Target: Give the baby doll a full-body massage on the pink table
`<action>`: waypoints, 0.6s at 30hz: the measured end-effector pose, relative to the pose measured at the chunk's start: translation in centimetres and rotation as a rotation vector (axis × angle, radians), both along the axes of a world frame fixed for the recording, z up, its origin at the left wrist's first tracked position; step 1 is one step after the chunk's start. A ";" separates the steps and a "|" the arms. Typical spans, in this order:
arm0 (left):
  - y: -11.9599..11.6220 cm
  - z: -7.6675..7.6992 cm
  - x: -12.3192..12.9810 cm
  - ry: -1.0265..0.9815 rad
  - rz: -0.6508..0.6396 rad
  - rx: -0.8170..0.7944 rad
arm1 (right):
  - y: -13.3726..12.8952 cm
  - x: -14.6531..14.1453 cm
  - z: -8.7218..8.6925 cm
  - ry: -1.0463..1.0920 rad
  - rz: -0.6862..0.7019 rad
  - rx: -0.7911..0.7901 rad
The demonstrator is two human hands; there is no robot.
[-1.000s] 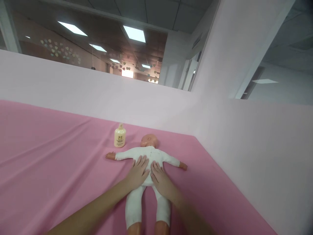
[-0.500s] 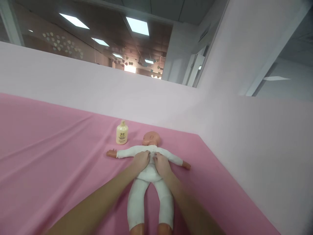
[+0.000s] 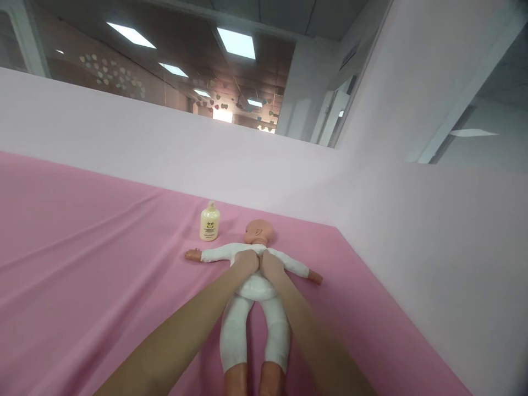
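Note:
A baby doll (image 3: 256,289) in a white long-sleeved outfit lies with its head at the far end, turned to the left. Its arms are stretched out to the sides and its legs point towards me. Both of my hands rest on the upper middle of its torso, side by side and touching. My left hand (image 3: 246,262) is closed, with the fingers curled inward. Just right of it, my right hand (image 3: 272,266) is closed too. Whether the fingers grip the cloth is hidden by the hands.
A pale yellow pump bottle (image 3: 209,224) stands beyond the doll's left-lying arm. Pink cloth (image 3: 124,247) with creases covers the table. A white wall (image 3: 185,148) rises behind it, with a window (image 3: 185,66) above, and another wall (image 3: 433,231) bounds the right side.
My hands have come together over the doll's torso, closing the small gap between them. The doll and bottle sit slightly further right in view, as the whole scene has shifted a little.

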State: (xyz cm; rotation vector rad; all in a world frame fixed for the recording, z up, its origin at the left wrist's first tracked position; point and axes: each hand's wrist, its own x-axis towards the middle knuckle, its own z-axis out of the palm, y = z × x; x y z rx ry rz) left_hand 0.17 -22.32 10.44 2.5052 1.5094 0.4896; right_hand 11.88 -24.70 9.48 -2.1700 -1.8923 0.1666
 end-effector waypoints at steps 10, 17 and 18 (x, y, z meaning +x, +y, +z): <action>-9.6 -3.5 -7.1 -0.023 -0.296 0.075 | -11.7 0.4 -1.1 0.144 0.273 0.057; -5.4 -0.4 -3.9 -0.022 -0.139 -0.040 | -6.4 -0.2 0.6 0.007 0.092 0.052; -4.5 -0.2 -3.4 -0.028 -0.120 -0.044 | -5.3 -0.2 0.6 -0.030 0.069 0.049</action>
